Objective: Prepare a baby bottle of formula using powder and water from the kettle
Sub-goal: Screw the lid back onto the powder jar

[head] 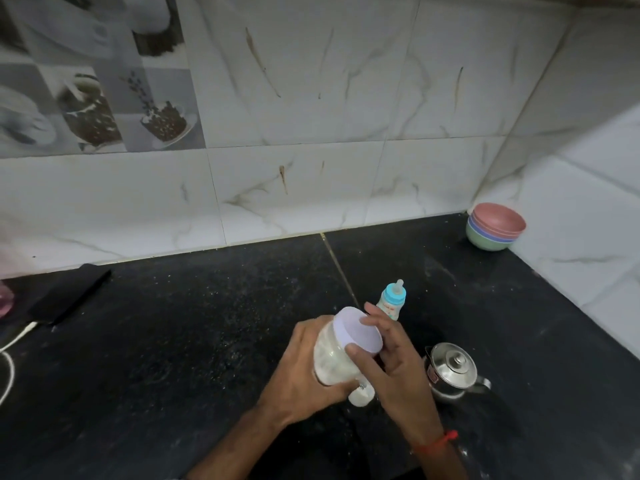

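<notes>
Gripping one powder jar (333, 358), two hands, left hand (304, 372), right hand (391, 368)

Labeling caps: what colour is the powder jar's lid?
Pale lilac lid, on the jar both hands grip; head view.

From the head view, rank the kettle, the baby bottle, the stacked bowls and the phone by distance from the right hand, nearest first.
From the right hand:
1. Kettle, just to its right.
2. Baby bottle, just behind it; close to the kettle's rank.
3. Stacked bowls, far right corner.
4. Phone, far left by the wall.
</notes>
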Demonstrator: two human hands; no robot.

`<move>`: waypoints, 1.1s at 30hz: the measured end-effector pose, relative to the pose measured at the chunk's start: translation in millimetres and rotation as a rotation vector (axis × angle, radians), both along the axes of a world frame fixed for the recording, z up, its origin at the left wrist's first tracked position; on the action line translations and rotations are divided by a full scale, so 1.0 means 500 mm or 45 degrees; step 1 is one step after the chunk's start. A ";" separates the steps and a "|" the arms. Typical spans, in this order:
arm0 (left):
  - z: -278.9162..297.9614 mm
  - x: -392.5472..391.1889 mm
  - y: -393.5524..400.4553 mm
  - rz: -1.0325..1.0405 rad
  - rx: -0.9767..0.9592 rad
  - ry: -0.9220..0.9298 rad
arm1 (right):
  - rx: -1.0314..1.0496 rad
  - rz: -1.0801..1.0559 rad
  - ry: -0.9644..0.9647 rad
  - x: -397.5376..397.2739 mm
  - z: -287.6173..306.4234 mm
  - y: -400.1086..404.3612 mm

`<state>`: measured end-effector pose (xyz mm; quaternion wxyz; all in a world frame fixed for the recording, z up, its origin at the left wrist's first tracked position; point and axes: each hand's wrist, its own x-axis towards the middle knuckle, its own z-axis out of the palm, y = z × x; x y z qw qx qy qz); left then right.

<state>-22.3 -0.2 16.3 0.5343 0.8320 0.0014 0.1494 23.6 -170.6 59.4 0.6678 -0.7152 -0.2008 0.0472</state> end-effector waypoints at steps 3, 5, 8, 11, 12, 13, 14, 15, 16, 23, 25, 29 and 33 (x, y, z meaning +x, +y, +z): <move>0.021 -0.008 -0.002 0.043 0.066 -0.014 | -0.178 0.187 -0.122 0.008 0.026 -0.014; 0.038 -0.011 0.002 0.043 0.143 -0.006 | -0.341 0.337 -0.215 0.017 0.053 -0.032; 0.064 -0.017 0.002 0.002 0.239 0.017 | -0.644 0.554 -0.334 0.045 0.087 -0.062; 0.095 -0.025 -0.013 -0.028 0.254 0.046 | -0.793 0.671 -0.365 0.072 0.116 -0.081; 0.101 -0.027 -0.017 -0.036 0.259 0.059 | -0.795 0.704 -0.336 0.077 0.126 -0.086; 0.104 -0.029 -0.019 -0.040 0.262 0.073 | -0.793 0.739 -0.327 0.080 0.134 -0.090; 0.104 -0.030 -0.020 -0.044 0.262 0.095 | -0.784 0.771 -0.342 0.082 0.140 -0.094; 0.104 -0.032 -0.020 -0.050 0.265 0.110 | -0.765 0.800 -0.362 0.085 0.143 -0.097; 0.104 -0.035 -0.019 -0.056 0.270 0.125 | -0.742 0.827 -0.364 0.086 0.147 -0.100; 0.111 -0.053 -0.019 -0.104 0.434 0.166 | -0.759 0.833 -0.208 0.081 0.168 -0.107; 0.116 -0.056 -0.023 -0.112 0.485 0.161 | -0.880 0.656 -0.206 0.064 0.183 -0.100; 0.140 -0.059 -0.047 -0.141 0.458 0.098 | -1.401 0.021 -0.638 0.039 0.167 -0.082; 0.148 -0.061 -0.062 -0.113 0.407 0.083 | -1.102 0.095 -0.715 0.060 0.169 -0.122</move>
